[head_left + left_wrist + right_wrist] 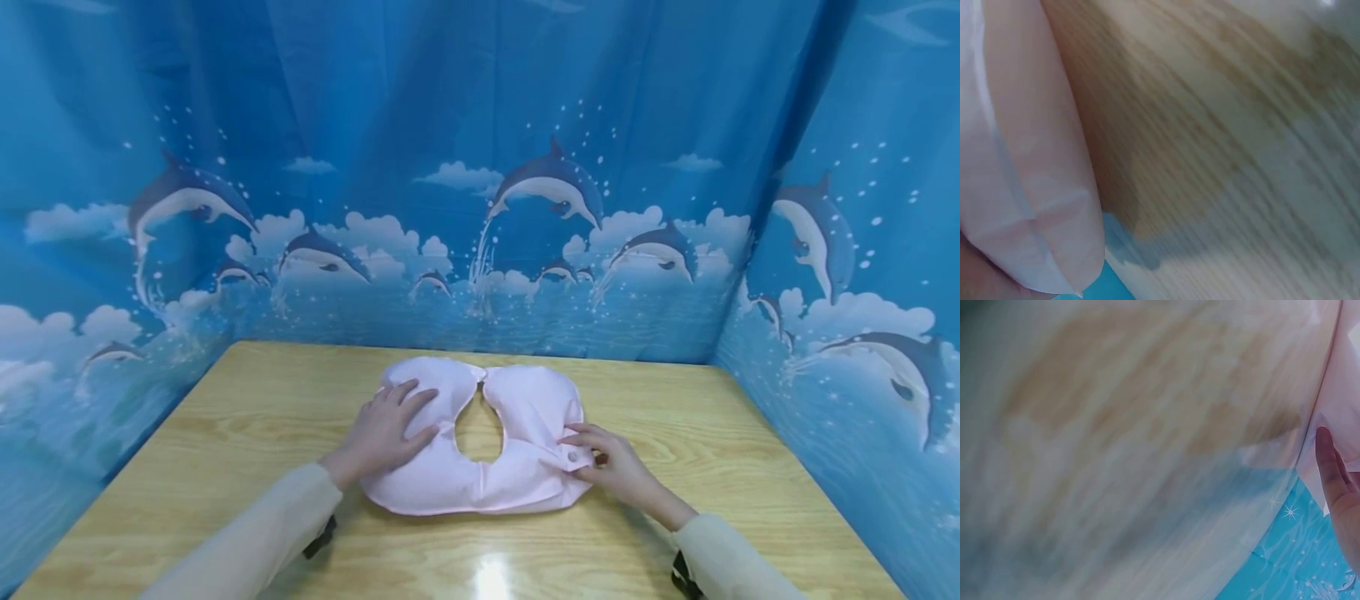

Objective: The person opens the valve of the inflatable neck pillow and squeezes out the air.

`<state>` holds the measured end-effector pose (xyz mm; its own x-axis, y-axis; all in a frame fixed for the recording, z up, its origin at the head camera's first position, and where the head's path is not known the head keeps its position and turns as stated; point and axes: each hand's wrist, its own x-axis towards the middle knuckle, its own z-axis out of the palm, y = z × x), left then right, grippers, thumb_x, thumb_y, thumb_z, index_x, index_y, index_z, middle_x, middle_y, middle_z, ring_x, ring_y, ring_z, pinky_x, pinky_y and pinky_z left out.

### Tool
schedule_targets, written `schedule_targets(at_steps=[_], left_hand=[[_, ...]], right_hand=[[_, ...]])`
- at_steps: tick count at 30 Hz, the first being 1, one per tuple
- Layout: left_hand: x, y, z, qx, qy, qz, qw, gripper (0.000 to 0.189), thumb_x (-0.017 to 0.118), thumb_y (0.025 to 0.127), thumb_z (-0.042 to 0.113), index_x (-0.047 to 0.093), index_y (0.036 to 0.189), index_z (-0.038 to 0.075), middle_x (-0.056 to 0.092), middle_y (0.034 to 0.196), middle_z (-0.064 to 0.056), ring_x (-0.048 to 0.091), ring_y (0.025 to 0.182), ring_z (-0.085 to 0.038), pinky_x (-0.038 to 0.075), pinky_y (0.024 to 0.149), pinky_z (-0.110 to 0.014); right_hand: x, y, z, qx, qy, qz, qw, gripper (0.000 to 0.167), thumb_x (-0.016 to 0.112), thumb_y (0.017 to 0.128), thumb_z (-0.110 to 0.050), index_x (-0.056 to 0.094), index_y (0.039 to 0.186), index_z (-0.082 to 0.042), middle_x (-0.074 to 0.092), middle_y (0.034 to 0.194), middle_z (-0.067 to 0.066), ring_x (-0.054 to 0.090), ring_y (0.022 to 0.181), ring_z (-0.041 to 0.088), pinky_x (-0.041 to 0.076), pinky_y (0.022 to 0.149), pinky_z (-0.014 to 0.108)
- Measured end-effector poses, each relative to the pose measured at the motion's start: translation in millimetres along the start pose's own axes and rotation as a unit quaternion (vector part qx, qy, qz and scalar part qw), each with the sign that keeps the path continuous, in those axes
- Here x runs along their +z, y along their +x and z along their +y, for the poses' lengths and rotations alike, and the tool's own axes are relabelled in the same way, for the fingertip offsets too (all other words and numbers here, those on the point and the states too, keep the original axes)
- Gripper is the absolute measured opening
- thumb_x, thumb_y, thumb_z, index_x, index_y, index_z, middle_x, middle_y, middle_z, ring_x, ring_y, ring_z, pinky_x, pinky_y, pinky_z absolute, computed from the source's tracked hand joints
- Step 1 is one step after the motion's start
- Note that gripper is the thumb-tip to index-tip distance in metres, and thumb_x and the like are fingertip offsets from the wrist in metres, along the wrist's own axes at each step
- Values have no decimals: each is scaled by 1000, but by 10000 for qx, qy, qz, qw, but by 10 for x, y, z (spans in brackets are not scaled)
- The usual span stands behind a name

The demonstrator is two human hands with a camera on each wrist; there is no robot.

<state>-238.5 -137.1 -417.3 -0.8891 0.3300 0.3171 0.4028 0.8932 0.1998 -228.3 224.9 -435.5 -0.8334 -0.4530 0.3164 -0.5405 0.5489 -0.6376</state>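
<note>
A pale pink, U-shaped inflatable neck pillow (pixel 528 400) lies on the table, puffed and wrinkled, its two ends meeting at the far side. My left hand (pixel 382 437) rests on its left lobe with fingers spread; in the left wrist view the pillow's rounded edge (pixel 1035 169) fills the left side. On the right lobe, beside a small round valve (pixel 573 457), my right hand (pixel 618 471) pinches the pillow's material between thumb and fingers. The right wrist view catches only part of that hand (pixel 1340 494) against the pink material.
The wood-grain table (pixel 292 375) stretches around the pillow on all sides. A blue curtain (pixel 420 100) printed with dolphins and clouds hangs behind the table and along both sides. Light glares off the table's near part.
</note>
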Motion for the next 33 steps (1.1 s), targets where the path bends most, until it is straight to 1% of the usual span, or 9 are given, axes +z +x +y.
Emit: schedule_targets(at_steps=[3, 7, 14, 20, 27, 33], left_hand=[[22, -3, 0, 65, 20, 25, 10000, 53, 52, 86, 50, 47, 133, 26, 44, 137, -13, 44, 121, -39, 42, 86, -59], [53, -1, 7, 75, 39, 27, 10000, 52, 54, 86, 48, 47, 132, 26, 44, 137, -13, 45, 119, -39, 43, 84, -58], [88, -12, 25, 57, 18, 56, 10000, 51, 55, 85, 47, 49, 131, 27, 46, 135, -13, 47, 117, -39, 43, 84, -58], [122, -20, 25, 184, 155, 133, 9996, 50, 56, 84, 46, 50, 129, 26, 47, 133, -13, 49, 113, -40, 43, 84, -58], [145, -31, 37, 284, 185, 254, 9991, 49, 58, 83, 44, 53, 127, 24, 47, 133, -15, 49, 112, -41, 44, 83, -57], [181, -37, 34, 314, 163, 331, 9988, 47, 59, 83, 43, 53, 126, 24, 47, 133, -15, 49, 112, -40, 44, 82, -57]], right_hand=[[-4, -1, -10, 51, 73, -32, 10000, 38, 74, 71, -3, 66, 108, -7, 51, 129, 23, 55, 106, 39, 52, 64, 21], [2, 7, 1, 73, 97, -44, 9999, 38, 74, 72, -6, 65, 109, -8, 51, 129, 23, 54, 107, 39, 53, 65, 21], [10, 15, 22, 67, 178, 60, 9998, 39, 76, 72, -13, 65, 109, -9, 51, 129, 23, 53, 108, 41, 53, 66, 22], [7, 14, 11, 40, 177, 36, 9998, 42, 76, 72, -16, 64, 111, -8, 51, 129, 23, 53, 109, 42, 54, 67, 23], [-3, 9, 8, 102, 171, 50, 9998, 48, 78, 69, -17, 63, 114, -8, 49, 131, 22, 53, 109, 39, 53, 67, 22], [-10, 7, 9, 134, 138, 14, 9998, 50, 77, 70, -20, 62, 115, -9, 48, 132, 21, 53, 108, 35, 53, 69, 21]])
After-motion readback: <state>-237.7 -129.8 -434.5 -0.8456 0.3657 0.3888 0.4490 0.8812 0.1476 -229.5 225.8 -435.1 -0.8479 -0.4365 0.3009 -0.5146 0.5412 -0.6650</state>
